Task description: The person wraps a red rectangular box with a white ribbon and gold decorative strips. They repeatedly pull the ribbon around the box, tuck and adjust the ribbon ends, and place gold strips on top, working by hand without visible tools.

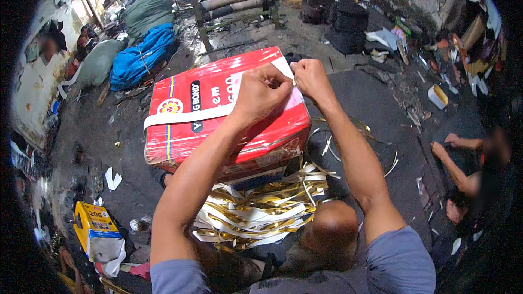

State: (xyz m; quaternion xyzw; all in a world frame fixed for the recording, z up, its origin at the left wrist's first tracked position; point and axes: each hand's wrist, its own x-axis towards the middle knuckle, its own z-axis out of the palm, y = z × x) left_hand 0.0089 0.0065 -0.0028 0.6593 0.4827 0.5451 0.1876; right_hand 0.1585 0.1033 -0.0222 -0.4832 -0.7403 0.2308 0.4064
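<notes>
A strip (185, 115) lay across the box (261, 136), and a heap of strips (261, 215) lay on its near side, left of a knee (332, 220). A carton (98, 223) sat left; behind the box stood a rack (234, 4), with a bundle (143, 57) left of it.

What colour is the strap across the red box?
The strap is white on the side showing; best seen in the head view.

Box (215, 130) w/ glossy plstc surf.
</notes>
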